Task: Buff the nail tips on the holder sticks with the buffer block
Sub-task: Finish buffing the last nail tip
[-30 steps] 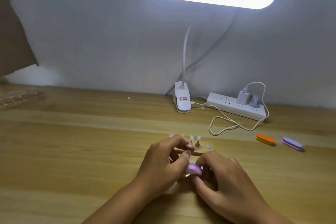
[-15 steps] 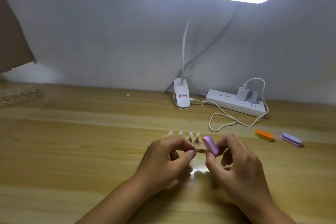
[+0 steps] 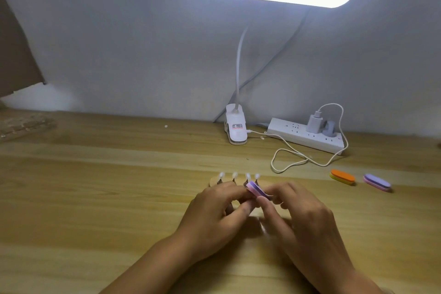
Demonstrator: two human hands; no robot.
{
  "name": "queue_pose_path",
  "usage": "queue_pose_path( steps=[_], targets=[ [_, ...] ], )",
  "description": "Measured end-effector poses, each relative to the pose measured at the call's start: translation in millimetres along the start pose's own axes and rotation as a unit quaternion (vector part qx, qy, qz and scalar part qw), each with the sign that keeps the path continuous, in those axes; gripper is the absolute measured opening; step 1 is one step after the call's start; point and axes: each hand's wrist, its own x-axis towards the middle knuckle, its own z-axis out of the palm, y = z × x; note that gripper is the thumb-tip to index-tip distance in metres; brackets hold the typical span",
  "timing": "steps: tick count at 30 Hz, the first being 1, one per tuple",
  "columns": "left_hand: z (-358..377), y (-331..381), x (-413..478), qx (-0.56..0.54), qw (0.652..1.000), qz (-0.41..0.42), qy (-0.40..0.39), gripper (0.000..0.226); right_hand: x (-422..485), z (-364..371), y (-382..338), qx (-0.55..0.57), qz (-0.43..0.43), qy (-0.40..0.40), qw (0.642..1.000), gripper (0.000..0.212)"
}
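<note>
Over the table (image 3: 95, 198), the right hand (image 3: 303, 217) has its grip pinched on the tilted pink-and-purple buffer block (image 3: 255, 189). The left hand (image 3: 214, 212) curls its grip just beside the block; what it pinches I cannot tell. Four nail tips (image 3: 248, 176) on holder sticks (image 3: 245, 183) stand just beyond both grips.

Two bare forearms reach in from the near edge, one from the left and one from the right, and meet over the middle of the surface. The left hand (image 3: 214, 215) lies back-up with its fingers curled, thumb and forefinger drawn together at the tips. What they pinch is hidden. The right hand (image 3: 303, 219), also back-up, pinches the buffer block (image 3: 255, 188) between thumb and forefinger. Its other fingers are curled under. The fingertips of the two hands sit just beside each other.
</note>
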Motion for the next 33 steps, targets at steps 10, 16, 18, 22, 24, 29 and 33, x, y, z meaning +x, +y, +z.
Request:
queue_pose_path(
  steps=[10, 16, 18, 22, 24, 29, 33],
  targets=[
    [-0.4, -0.1, -0.1, 0.009, 1.000, -0.012, -0.020, 0.029, -0.7, 2.8, 7.3, 0.158, 0.026, -0.033, 0.986, 0.044],
    [-1.2, -0.5, 1.0, 0.002, 0.999, -0.021, -0.025, 0.030, -1.7, 1.0, 9.3, 0.065, -0.045, -0.057, 0.995, 0.056],
    [-1.4, -0.2, 0.7, 0.001, 0.999, -0.022, -0.032, 0.029, 0.0, 0.3, 8.7, 0.053, -0.060, -0.050, 0.996, 0.055],
    [-1.4, -0.6, -0.1, 0.006, 0.999, -0.015, -0.042, 0.030, -0.7, -1.5, 6.0, 0.091, -0.047, -0.036, 0.994, 0.052],
    [-1.0, -1.2, -1.3, 0.014, 0.999, -0.004, -0.043, 0.024, -1.8, -2.6, 6.4, 0.105, -0.040, -0.039, 0.993, 0.043],
    [-1.5, 0.6, -1.8, 0.041, 0.999, 0.012, -0.026, 0.026, -3.1, -1.7, 9.1, 0.057, -0.029, -0.049, 0.997, 0.029],
    [1.1, 3.8, -6.9, 0.115, 0.990, 0.066, -0.040, 0.023, -0.8, -1.2, 12.9, 0.076, 0.028, -0.038, 0.996, 0.035]
  ],
)
